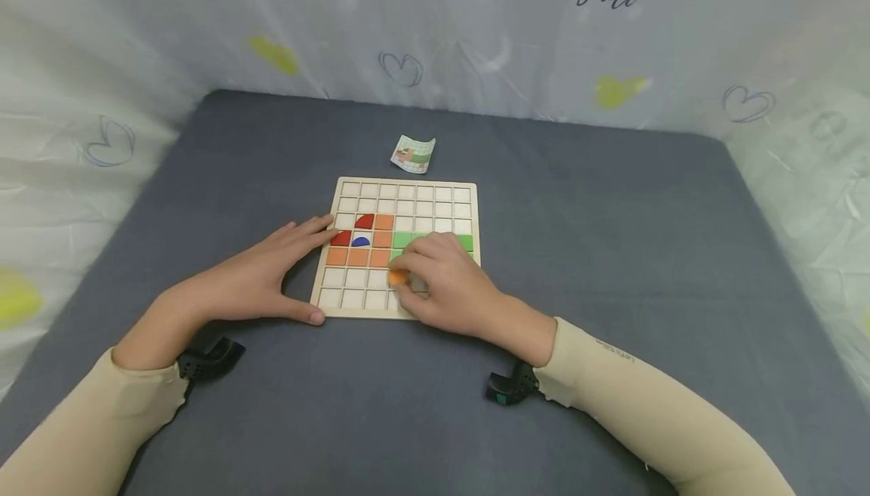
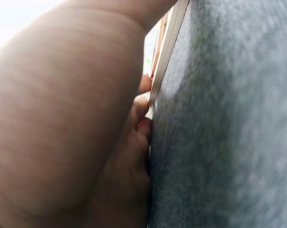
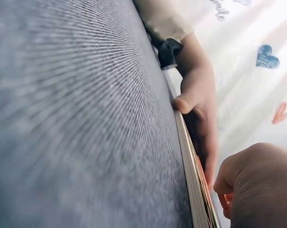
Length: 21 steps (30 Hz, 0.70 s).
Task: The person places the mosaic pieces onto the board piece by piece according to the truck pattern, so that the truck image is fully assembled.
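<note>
A wooden grid board (image 1: 405, 181) lies on the dark table. Its middle rows hold orange square tiles (image 1: 357, 257), green tiles (image 1: 402, 240), red curved pieces (image 1: 364, 221) and a blue half-round piece (image 1: 361, 241). My right hand (image 1: 451, 284) is over the board's lower right part, pinching an orange piece (image 1: 397, 277) between thumb and fingers; its full shape is hidden. With fingers spread, my left hand (image 1: 261, 273) rests at the board's left edge, thumb near the lower left corner. In the right wrist view the left hand (image 3: 200, 99) touches the board's edge.
Behind the board lies a small printed card (image 1: 413, 155) showing a coloured grid pattern. Dark cloth (image 1: 598, 239) covers the table. A pale curtain (image 1: 489, 20) with hearts and lettering hangs around its back and sides. Each wrist wears a black camera mount (image 1: 513, 385).
</note>
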Each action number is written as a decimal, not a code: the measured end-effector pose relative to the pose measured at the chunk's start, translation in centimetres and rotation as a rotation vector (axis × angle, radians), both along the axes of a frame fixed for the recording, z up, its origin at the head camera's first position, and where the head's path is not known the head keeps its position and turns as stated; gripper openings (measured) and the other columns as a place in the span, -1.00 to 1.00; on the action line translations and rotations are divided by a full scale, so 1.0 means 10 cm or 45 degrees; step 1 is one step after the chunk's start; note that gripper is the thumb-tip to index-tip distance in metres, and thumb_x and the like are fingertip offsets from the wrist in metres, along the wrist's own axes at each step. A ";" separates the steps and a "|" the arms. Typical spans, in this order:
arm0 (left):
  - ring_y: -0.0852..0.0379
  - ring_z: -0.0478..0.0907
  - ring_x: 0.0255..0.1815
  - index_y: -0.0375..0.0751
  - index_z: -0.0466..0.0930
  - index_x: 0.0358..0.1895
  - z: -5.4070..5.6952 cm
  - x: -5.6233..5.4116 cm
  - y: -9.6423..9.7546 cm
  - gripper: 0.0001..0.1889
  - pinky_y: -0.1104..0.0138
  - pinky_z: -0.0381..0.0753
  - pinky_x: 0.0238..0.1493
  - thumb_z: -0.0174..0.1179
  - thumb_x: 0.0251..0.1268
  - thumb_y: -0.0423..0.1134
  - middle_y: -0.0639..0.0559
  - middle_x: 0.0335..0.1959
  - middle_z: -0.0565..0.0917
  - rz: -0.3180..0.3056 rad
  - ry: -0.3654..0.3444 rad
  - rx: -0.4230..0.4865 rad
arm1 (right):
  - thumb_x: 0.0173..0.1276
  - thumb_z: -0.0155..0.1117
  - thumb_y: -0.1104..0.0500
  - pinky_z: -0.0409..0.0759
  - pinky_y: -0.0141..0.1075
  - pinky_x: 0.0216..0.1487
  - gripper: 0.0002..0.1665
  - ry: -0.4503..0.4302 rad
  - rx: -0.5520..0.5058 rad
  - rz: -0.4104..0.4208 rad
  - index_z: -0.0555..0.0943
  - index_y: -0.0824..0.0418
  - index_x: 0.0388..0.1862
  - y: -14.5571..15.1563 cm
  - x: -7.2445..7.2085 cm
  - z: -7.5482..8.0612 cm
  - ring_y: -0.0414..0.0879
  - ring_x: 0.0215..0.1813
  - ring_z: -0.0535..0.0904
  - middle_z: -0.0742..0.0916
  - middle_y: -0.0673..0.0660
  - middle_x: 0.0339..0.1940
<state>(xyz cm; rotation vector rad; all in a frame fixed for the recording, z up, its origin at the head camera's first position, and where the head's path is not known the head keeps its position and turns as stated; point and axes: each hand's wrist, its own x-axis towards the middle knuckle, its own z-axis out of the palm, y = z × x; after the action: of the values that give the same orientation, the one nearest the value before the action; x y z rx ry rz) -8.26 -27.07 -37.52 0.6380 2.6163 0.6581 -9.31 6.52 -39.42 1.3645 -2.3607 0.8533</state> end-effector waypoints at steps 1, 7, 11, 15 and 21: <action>-0.38 -0.26 0.80 0.32 -0.02 0.82 0.00 0.00 0.01 0.34 -0.41 -0.04 0.65 0.49 -0.01 0.61 0.16 0.84 -0.15 0.000 0.002 0.006 | 0.42 0.41 0.23 0.55 -0.10 -0.03 -0.84 0.000 0.006 0.001 0.83 0.14 -0.08 -0.02 0.00 0.01 -0.07 -0.13 0.62 0.76 -0.04 -0.18; -0.41 -0.27 0.80 0.28 -0.02 0.82 0.01 0.01 0.03 0.35 -0.44 -0.05 0.64 0.50 -0.01 0.59 0.14 0.84 -0.16 -0.003 -0.007 -0.003 | 0.42 0.42 0.19 0.57 -0.11 0.01 -0.80 -0.009 0.052 0.012 0.84 0.14 -0.03 -0.18 0.01 0.05 -0.08 -0.10 0.64 0.78 -0.04 -0.15; -0.41 -0.27 0.80 0.25 -0.01 0.83 0.02 0.01 0.02 0.35 -0.45 -0.06 0.64 0.49 0.00 0.59 0.13 0.84 -0.16 -0.008 -0.008 -0.004 | 0.40 0.43 0.19 0.55 -0.12 -0.02 -0.80 0.007 0.045 0.026 0.84 0.14 -0.05 -0.32 0.01 0.05 -0.11 -0.17 0.60 0.77 -0.05 -0.17; -0.41 -0.27 0.80 0.27 0.01 0.82 0.02 0.01 0.02 0.33 -0.45 -0.05 0.64 0.50 0.00 0.59 0.12 0.84 -0.15 -0.008 -0.012 0.006 | 0.38 0.42 0.20 0.54 -0.14 -0.05 -0.80 0.015 0.051 0.034 0.84 0.14 -0.06 -0.42 0.02 0.04 -0.12 -0.19 0.58 0.74 -0.06 -0.22; -0.40 -0.26 0.80 0.26 0.00 0.82 0.01 0.00 0.02 0.33 -0.44 -0.03 0.64 0.50 0.01 0.59 0.13 0.84 -0.15 -0.008 -0.007 0.004 | 0.44 0.38 0.17 0.55 -0.12 0.01 -0.79 -0.020 0.119 -0.006 0.84 0.12 -0.03 -0.50 -0.02 0.04 -0.10 -0.08 0.62 0.75 -0.06 -0.18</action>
<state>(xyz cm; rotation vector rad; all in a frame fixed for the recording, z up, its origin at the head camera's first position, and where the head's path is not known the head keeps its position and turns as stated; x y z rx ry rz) -8.24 -26.87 -37.38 0.6442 2.6076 0.6618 -9.49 1.55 -39.02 1.3922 -2.4429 0.7645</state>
